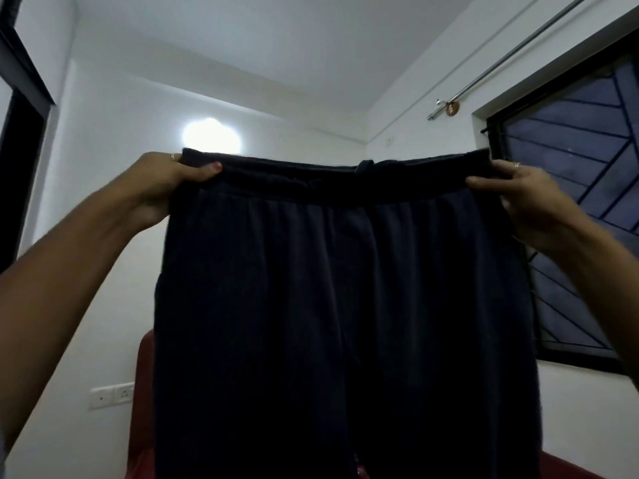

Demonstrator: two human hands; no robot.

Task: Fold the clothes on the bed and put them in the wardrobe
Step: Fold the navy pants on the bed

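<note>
Two thumbs press over a gathered elastic waistband, fingers curled behind it: the left hand [162,181] pinches one end, the right hand [515,198] the other. Between them hang dark navy trousers [342,323], soft and matte, held up taut at head height, waistband level, legs dropping straight down. They hide most of the white wall [103,271], a red surface [143,392] and part of a barred window [581,188]. A wall socket [111,395] sits lower left.

Centre of view blocked by dark trousers [342,305] hanging full-width. Open room seen above the waistband and left toward the white wall [103,271]; barred window [581,202] closes the right.
</note>
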